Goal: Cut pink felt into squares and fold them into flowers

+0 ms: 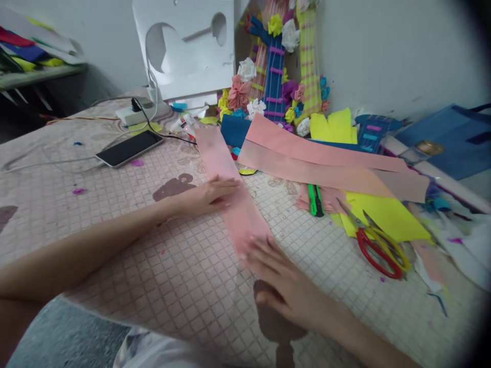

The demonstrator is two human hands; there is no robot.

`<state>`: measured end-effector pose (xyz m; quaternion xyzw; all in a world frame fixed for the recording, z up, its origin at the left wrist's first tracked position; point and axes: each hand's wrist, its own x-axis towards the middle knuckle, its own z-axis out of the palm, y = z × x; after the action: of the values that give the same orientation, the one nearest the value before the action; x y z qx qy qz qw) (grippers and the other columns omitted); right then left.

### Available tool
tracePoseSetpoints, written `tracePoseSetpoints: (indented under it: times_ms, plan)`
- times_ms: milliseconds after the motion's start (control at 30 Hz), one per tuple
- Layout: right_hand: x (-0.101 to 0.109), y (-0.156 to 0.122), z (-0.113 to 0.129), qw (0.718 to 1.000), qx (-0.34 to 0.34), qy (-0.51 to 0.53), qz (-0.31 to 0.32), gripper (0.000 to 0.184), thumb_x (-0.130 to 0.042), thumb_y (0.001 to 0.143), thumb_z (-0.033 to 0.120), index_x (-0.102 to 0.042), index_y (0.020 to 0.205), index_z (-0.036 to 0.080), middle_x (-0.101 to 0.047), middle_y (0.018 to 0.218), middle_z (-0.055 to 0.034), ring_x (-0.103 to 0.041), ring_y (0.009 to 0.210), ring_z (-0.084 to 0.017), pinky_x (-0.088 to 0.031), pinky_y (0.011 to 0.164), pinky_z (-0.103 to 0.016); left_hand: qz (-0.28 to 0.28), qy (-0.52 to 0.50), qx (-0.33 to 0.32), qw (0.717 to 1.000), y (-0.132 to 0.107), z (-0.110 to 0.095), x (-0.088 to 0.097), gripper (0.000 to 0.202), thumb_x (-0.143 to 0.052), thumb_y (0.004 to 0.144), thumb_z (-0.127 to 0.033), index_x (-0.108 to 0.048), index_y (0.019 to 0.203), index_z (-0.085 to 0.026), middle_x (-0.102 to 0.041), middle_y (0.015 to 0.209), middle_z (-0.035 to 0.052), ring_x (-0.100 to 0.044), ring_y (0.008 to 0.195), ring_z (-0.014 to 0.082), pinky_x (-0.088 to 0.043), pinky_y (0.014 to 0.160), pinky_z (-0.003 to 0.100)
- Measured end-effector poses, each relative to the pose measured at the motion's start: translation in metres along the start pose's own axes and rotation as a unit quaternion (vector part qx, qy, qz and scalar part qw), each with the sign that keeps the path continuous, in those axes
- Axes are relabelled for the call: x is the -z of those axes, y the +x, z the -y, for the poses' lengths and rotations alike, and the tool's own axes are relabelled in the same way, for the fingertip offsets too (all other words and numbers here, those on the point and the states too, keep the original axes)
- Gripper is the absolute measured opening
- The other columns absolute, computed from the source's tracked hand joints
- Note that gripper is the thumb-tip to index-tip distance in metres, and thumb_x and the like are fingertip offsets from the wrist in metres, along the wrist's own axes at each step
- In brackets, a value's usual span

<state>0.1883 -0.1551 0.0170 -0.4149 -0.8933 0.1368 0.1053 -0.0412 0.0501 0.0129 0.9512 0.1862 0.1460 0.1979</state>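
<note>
A long pink paper strip lies flat on the patterned tablecloth, running away from me. My left hand rests on its left edge about midway, fingers stretched across it. At the strip's near end lies my right hand, its fingers laid out over the paper and slightly blurred. Two more pink strips lie to the right, one partly over the other. Close to them are a green box cutter and scissors with red and yellow handles, their blades apart.
A phone with a cable and a power strip are at the left. Behind stand decorated paper guitars and a white cut-out foam board. Yellow paper and scraps lie at the right.
</note>
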Motion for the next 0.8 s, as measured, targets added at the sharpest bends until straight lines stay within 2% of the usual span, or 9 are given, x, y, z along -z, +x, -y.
tracePoseSetpoints:
  times_ms: [67, 100, 133, 200, 267, 400, 500, 633, 800]
  plan:
    - [0.009, 0.004, -0.015, 0.991, -0.073, 0.036, -0.107, 0.051, -0.045, 0.091, 0.027, -0.037, 0.141, 0.024, -0.046, 0.141, -0.0092, -0.035, 0.134, -0.024, -0.036, 0.107, -0.048, -0.071, -0.03, 0.058, 0.995, 0.002, -0.004, 0.004, 0.034, -0.045, 0.089, -0.028, -0.057, 0.118, -0.015, -0.06, 0.123, 0.0124, -0.057, 0.111, 0.0195, -0.044, 0.094, 0.035]
    - [0.013, 0.007, -0.024, 0.98, -0.108, 0.056, -0.155, 0.046, -0.045, 0.091, 0.025, -0.043, 0.137, 0.026, -0.051, 0.135, -0.0089, -0.044, 0.128, -0.025, -0.04, 0.104, -0.048, -0.093, -0.039, 0.094, 0.99, 0.003, -0.007, 0.005, 0.028, -0.047, 0.088, -0.027, -0.061, 0.108, -0.015, -0.066, 0.109, 0.0109, -0.062, 0.097, 0.0176, -0.048, 0.083, 0.03]
    - [0.017, 0.012, -0.033, 0.968, -0.139, 0.077, -0.192, 0.04, -0.045, 0.091, 0.024, -0.05, 0.13, 0.027, -0.056, 0.128, -0.0087, -0.051, 0.119, -0.024, -0.044, 0.099, -0.047, -0.096, -0.046, 0.127, 0.986, 0.003, -0.012, 0.006, 0.023, -0.048, 0.086, -0.027, -0.063, 0.099, -0.015, -0.068, 0.096, 0.0084, -0.063, 0.083, 0.0151, -0.049, 0.073, 0.026]
    - [0.025, 0.027, -0.051, 0.95, -0.185, 0.133, -0.212, 0.03, -0.046, 0.09, 0.025, -0.058, 0.117, 0.024, -0.062, 0.116, -0.0085, -0.062, 0.098, -0.022, -0.053, 0.084, -0.04, -0.058, -0.052, 0.162, 0.984, 0.003, -0.021, 0.007, 0.018, -0.051, 0.084, -0.029, -0.063, 0.087, -0.015, -0.066, 0.079, 0.0042, -0.058, 0.065, 0.0114, -0.044, 0.06, 0.022]
    - [0.03, 0.044, -0.064, 0.943, -0.202, 0.178, -0.196, 0.026, -0.048, 0.088, 0.025, -0.059, 0.111, 0.022, -0.064, 0.106, -0.0071, -0.063, 0.087, -0.018, -0.054, 0.072, -0.033, -0.013, -0.046, 0.177, 0.983, 0.001, -0.03, 0.006, 0.019, -0.058, 0.079, -0.034, -0.061, 0.083, -0.016, -0.064, 0.075, 0.0023, -0.054, 0.06, 0.0106, -0.039, 0.054, 0.021]
    - [0.032, 0.079, -0.076, 0.953, -0.17, 0.206, -0.14, 0.025, -0.049, 0.085, 0.019, -0.059, 0.108, 0.021, -0.064, 0.1, -0.0052, -0.061, 0.085, -0.016, -0.05, 0.068, -0.029, 0.013, -0.035, 0.225, 0.974, -0.001, -0.042, 0.0, 0.038, -0.071, 0.064, -0.039, -0.058, 0.092, -0.018, -0.063, 0.076, 0.0, -0.055, 0.062, 0.0125, -0.034, 0.051, 0.021]
    - [0.03, 0.095, -0.079, 0.955, -0.177, 0.21, -0.115, 0.023, -0.05, 0.083, 0.017, -0.058, 0.105, 0.019, -0.063, 0.09, -0.0034, -0.059, 0.078, -0.015, -0.048, 0.067, -0.028, 0.031, -0.055, 0.242, 0.968, 0.0, -0.045, -0.001, 0.03, -0.07, 0.065, -0.033, -0.057, 0.088, -0.019, -0.062, 0.072, -0.0024, -0.054, 0.061, 0.0117, -0.032, 0.051, 0.021]
    - [0.028, 0.1, -0.086, 0.955, -0.191, 0.218, -0.072, 0.028, -0.057, 0.078, 0.02, -0.056, 0.107, 0.019, -0.058, 0.08, 0.0001, -0.054, 0.064, -0.012, -0.045, 0.061, -0.026, 0.037, -0.067, 0.23, 0.97, 0.0, -0.043, -0.002, 0.014, -0.063, 0.069, -0.028, -0.054, 0.071, -0.017, -0.058, 0.065, -0.0027, -0.049, 0.054, 0.0095, -0.03, 0.05, 0.021]
    - [0.029, 0.096, -0.089, 0.948, -0.175, 0.257, -0.067, 0.027, -0.054, 0.08, 0.017, -0.056, 0.107, 0.02, -0.056, 0.077, 0.0012, -0.055, 0.068, -0.012, -0.044, 0.061, -0.025, -0.003, -0.082, 0.213, 0.974, -0.004, -0.043, -0.005, 0.007, -0.057, 0.074, -0.024, -0.056, 0.073, -0.017, -0.059, 0.068, -0.0006, -0.049, 0.058, 0.01, -0.034, 0.052, 0.021]
